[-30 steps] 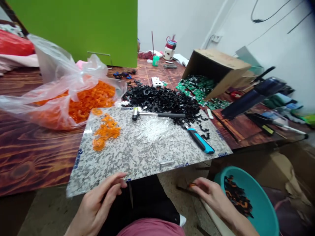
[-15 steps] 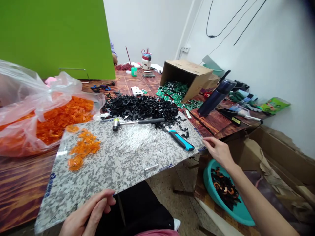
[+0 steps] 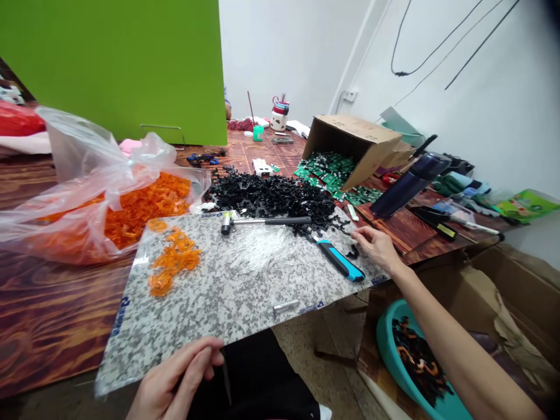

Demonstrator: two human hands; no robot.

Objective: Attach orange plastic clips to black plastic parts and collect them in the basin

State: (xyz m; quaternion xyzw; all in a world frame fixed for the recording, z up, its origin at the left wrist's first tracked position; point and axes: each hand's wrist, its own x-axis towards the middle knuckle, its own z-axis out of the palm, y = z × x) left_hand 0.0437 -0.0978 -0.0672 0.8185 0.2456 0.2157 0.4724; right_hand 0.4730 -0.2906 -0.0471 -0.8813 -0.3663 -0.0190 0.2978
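Along the worktop's (image 3: 52, 315) left side, a gathered clear bag (image 3: 74, 233) with orange parts inside. Next to it, near the left edge of a speckled sheet (image 3: 192, 315), loose orange pieces (image 3: 175, 256); down that edge, blue lettering (image 3: 120, 317), too skewed to read. At the sheet's front edge, the left hand (image 3: 184, 367), fingers curled against the thumb, contents impossible to tell. Near the far edge, a hammer (image 3: 284, 221) between a heap of black pieces (image 3: 271, 193) and clear sticks (image 3: 258, 251). By the front edge, a metal tube (image 3: 286, 304). Toward the right corner, a blue-and-black handle (image 3: 341, 261). Further back, a tipped carton (image 3: 363, 129), print illegible, with green boards (image 3: 324, 169) at its mouth. Over the right edge, the right hand (image 3: 376, 248), thumb and fingertips bent together just beside stray black pieces; grip impossible to tell. Below, a teal basin (image 3: 385, 338).
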